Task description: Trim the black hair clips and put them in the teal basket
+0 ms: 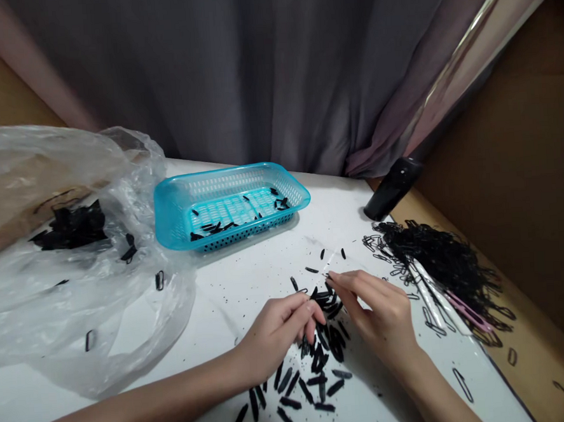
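- Left hand (275, 331): at the near middle of the table (247, 273), thumb and forefinger closed on a small black piece (314, 293), the other fingers curled beneath
- Right hand (381, 310): just to the right of the left hand, not touching it; thumb and forefinger brought together, a tiny dark bit at the tips, too small to tell whether it is gripped
- Pile (319, 355) of black slivers: below and between the hands, spreading toward the near edge of the view
- Slivers also noted on the table just beyond the fingertips, lying apart from one another
- Basket (173, 233): blue, perforated, upright at the far middle, with a few black slivers on its floor
- Bag (141, 334): clear plastic, crumpled, along the left side; a dark clump (75, 225) and a few loops show in or through it, which of these cannot be told
- Bottle (390, 190): black, at the far right, appearing tilted in this view
- Heap (437, 252) of thin black loops: on the right, near side of the bottle, with white strips (428, 297) and a pink tool (472, 314) lying against it
- Curtain (236, 80): grey, hanging behind the table
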{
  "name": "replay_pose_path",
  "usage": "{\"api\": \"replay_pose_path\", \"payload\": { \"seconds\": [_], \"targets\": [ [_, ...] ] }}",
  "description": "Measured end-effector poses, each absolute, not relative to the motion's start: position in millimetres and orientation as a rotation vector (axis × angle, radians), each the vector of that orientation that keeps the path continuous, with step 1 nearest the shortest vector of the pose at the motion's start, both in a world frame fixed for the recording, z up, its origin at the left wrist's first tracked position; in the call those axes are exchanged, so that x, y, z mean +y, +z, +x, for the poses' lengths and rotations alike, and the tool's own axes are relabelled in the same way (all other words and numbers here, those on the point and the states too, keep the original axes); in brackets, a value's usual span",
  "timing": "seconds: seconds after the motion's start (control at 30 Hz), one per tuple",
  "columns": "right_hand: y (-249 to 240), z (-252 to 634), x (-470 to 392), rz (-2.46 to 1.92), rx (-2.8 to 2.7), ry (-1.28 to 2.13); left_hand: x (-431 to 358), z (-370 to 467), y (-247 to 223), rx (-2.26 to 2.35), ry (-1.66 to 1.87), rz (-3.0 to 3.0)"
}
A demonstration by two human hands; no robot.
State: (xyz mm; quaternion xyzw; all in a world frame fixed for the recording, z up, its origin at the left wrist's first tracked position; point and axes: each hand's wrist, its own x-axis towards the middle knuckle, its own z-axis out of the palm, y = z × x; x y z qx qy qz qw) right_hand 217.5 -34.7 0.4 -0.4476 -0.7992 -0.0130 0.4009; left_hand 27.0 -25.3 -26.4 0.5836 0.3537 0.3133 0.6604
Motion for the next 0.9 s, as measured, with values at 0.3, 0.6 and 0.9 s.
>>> {"api": "replay_pose_path", "payload": {
  "seconds": [0.3,0.6,0.9],
  "targets": [
    [1.9,223.2,-33.0,-0.985,-2.217,-0.125,-23.6,27.6,-25.9,0.806,0.760,1.283],
    [2.1,224.5,-32.5,-0.985,-2.245,-0.154,-25.9,26.7,-24.2,0.814,0.767,1.255],
    [1.5,225.4,-32.4,-0.988,-2.266,-0.149,-23.6,26.6,-23.5,0.852,0.747,1.289]
  ]
}}
